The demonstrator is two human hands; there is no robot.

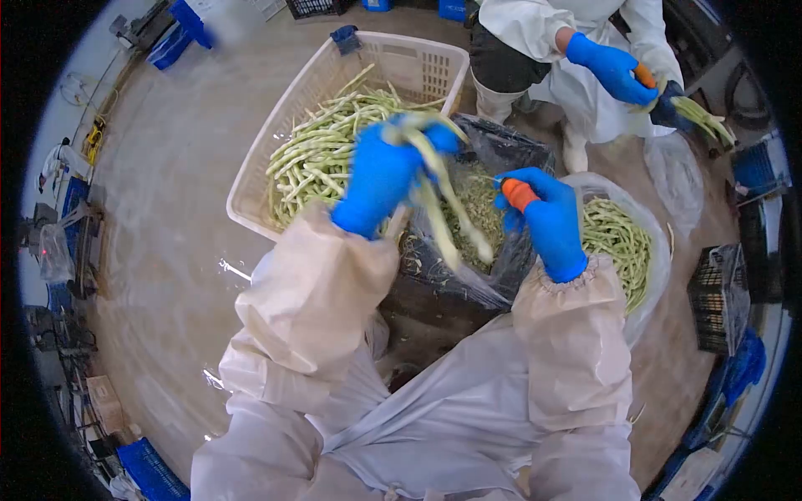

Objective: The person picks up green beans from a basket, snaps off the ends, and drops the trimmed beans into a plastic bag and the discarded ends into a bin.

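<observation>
My left hand (380, 171), in a blue glove and slightly blurred, is closed around a few long pale green beans (439, 227) whose ends hang down. Below them is a box lined with black plastic (493, 284), with small green trimmings (483, 213) inside. My right hand (547, 219), also gloved in blue, grips a small tool by its orange handle (520, 194) at the box's right side. The tool's working end is too small to make out. Just left of my left hand, many beans (322, 159) fill part of a cream plastic crate (263, 146).
Right of the box stands a clear plastic bag (660, 275) full of green beans (616, 242). Across from me a co-worker's blue-gloved hand (614, 71) holds an orange-handled tool near a bunch of beans (702, 117). A black crate (714, 305) sits at far right on the wet floor.
</observation>
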